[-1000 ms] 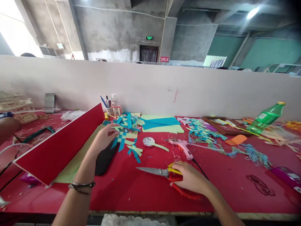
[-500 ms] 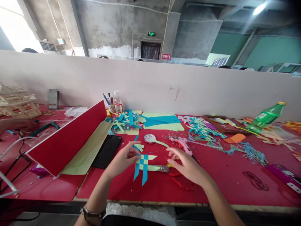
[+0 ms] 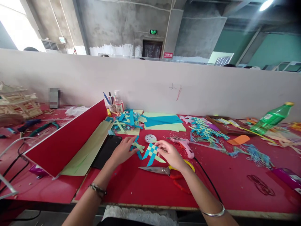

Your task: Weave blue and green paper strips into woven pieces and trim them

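Observation:
My right hand (image 3: 170, 153) pinches the right edge of a small woven paper piece (image 3: 152, 150), a blue and pale green check with loose strip ends pointing down. My left hand (image 3: 122, 151) reaches over the table with thumb and fingers apart, at the left side of some crossed blue and pale green paper strips (image 3: 139, 146). Whether its fingertips touch the strips is hard to see. Below the woven piece lie scissors (image 3: 160, 170) with yellow and red handles, partly under my right forearm. A round white lid (image 3: 150, 138) lies just behind the woven piece.
A pink glue gun (image 3: 184, 145) with a black cord lies right of my hands. A black phone-like slab (image 3: 103, 158) and a red board (image 3: 68, 138) are at left. Behind are a heap of paper strips (image 3: 127, 121), woven pieces (image 3: 207, 130) and a green bottle (image 3: 272, 117).
The woven piece, earlier at my left hand, is now in my right hand, turned and farther back. My left hand has moved left to the crossed strips, its fingers spread. The scissor blades are uncovered.

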### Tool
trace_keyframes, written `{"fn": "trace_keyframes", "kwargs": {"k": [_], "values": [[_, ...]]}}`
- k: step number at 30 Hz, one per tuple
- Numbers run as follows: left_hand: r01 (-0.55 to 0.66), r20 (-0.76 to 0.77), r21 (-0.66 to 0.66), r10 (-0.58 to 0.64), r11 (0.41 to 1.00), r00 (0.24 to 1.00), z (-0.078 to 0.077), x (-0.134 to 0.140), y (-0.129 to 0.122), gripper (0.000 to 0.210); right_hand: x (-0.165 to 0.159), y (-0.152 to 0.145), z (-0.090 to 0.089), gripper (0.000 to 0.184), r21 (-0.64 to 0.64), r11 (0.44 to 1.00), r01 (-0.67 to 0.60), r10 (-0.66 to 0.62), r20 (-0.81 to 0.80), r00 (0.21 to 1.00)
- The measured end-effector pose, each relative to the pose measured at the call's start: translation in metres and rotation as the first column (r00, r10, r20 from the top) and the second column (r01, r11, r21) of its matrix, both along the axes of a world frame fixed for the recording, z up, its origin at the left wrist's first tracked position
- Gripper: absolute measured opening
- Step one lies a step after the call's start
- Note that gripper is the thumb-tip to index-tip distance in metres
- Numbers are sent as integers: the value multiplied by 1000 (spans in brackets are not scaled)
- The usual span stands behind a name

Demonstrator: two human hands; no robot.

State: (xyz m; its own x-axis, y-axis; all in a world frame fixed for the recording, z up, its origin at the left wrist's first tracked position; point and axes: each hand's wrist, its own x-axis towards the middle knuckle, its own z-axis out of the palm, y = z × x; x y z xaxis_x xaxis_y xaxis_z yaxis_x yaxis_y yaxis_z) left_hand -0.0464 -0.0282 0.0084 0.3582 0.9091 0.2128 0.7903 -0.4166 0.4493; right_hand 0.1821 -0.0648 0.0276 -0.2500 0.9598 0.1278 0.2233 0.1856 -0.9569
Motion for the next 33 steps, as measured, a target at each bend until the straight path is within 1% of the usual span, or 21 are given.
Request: {"fn": "trace_keyframes", "kwargs": {"k": [2, 4, 6, 8, 13, 16, 18, 20, 22, 23, 24, 25, 26, 27, 28, 29, 30, 32, 33], "values": [[-69, -198, 65, 81, 995, 977, -10, 8, 9, 64, 3, 6, -9, 17, -15, 997, 74, -75, -63, 995], [-99, -331, 112, 131, 989, 934, -18, 16, 12, 70, 4, 9, -17, 18, -19, 992, 127, -128, -111, 986], [-101, -412, 153, 157, 983, 898, -23, 23, 13, 66, 5, 11, -20, 21, -17, 986, 167, -168, -145, 975], [-97, -457, 176, 169, 980, 873, -27, 27, 13, 56, 5, 11, -21, 23, -15, 981, 195, -195, -170, 966], [-74, -486, 157, 142, 985, 863, -27, 32, 17, 35, 5, 8, -19, 24, -14, 981, 195, -194, -175, 965], [-79, -482, 142, 138, 987, 865, -25, 36, 20, 28, 5, 8, -21, 25, -20, 983, 184, -184, -172, 968], [-86, -479, 137, 142, 987, 866, -23, 37, 21, 28, 6, 9, -22, 24, -28, 984, 177, -179, -166, 970], [-78, -466, 132, 132, 988, 875, -18, 34, 19, 33, 7, 9, -23, 24, -34, 984, 174, -177, -158, 971], [-71, -422, 121, 116, 990, 899, -12, 23, 16, 41, 7, 10, -24, 24, -36, 984, 175, -179, -154, 972], [-86, -386, 117, 126, 989, 914, -8, 15, 14, 43, 8, 11, -25, 24, -36, 984, 176, -180, -154, 972], [-121, -355, 116, 154, 986, 922, -4, 6, 13, 44, 8, 11, -26, 24, -37, 984, 177, -181, -156, 971], [-189, -340, 143, 228, 971, 913, -1, -4, 11, 45, 8, 11, -26, 25, -38, 984, 177, -180, -158, 971], [-284, -339, 171, 327, 943, 882, 2, -14, 9, 46, 8, 12, -27, 25, -39, 984, 173, -177, -158, 971], [-378, -357, 171, 415, 910, 837, 4, -24, 7, 50, 8, 12, -27, 25, -39, 985, 169, -173, -155, 973], [-478, -387, 137, 491, 867, 780, 5, -33, 6, 57, 8, 12, -28, 24, -38, 986, 164, -168, -152, 974], [-531, -416, 84, 514, 843, 750, 5, -40, 5, 64, 8, 12, -28, 23, -37, 987, 157, -161, -148, 976], [-558, -435, 38, 516, 829, 738, 5, -45, 5, 68, 7, 12, -28, 22, -36, 988, 152, -155, -145, 977], [-565, -456, -14, 497, 825, 738, 3, -51, 5, 71, 6, 11, -28, 21, -38, 989, 142, -146, -143, 979], [-562, -461, -17, 493, 827, 738, 3, -52, 6, 70, 6, 11, -28, 21, -40, 990, 136, -140, -143, 980]]}}
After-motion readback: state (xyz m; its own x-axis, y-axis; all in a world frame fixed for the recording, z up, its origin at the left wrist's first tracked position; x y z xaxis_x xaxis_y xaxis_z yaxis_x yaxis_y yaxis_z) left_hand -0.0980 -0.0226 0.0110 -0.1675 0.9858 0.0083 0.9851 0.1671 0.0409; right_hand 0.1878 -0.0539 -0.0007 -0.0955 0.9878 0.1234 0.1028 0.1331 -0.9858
